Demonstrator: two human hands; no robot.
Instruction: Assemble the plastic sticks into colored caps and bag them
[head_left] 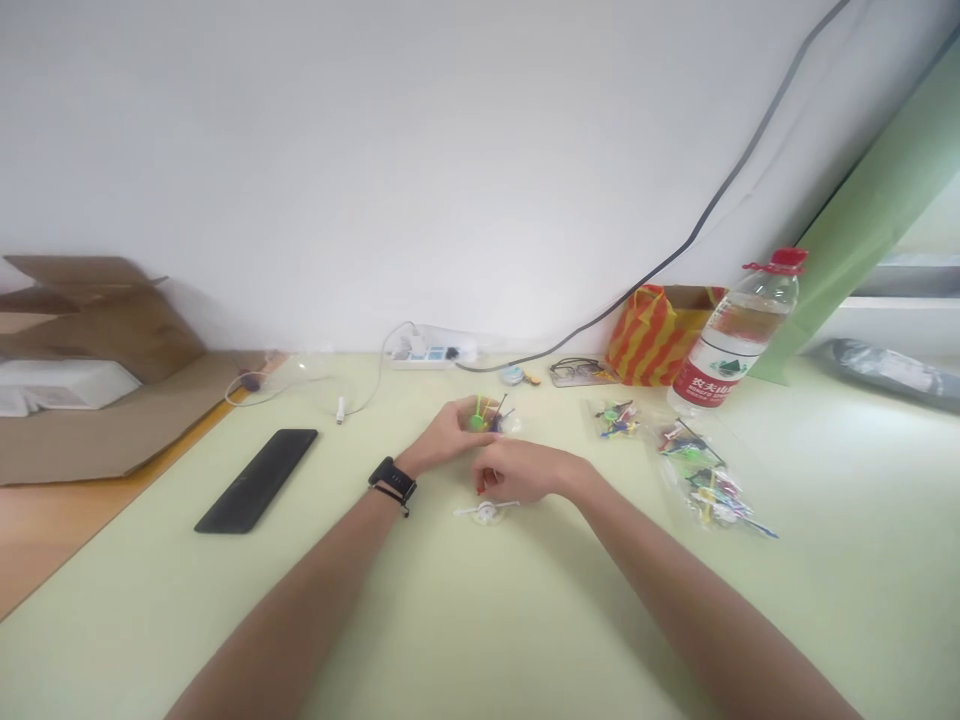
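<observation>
the left hand (448,437), mid-frame, is clenched round a clear packet of coloured sticks (487,412). the right hand (519,472), just below and right of it, has its fingers curled in, but what it pinches is too small to tell. a white piece (486,512) lies on the table (525,620) beneath it. the sticks look light, thin and slippery in their film, so they are probably best pinched at the packet's neck. more packets (705,478) lie at right, near a water bottle (739,335).

Pale green table (525,640): phone (257,478), water bottle (739,335), power strip (431,352).
</observation>
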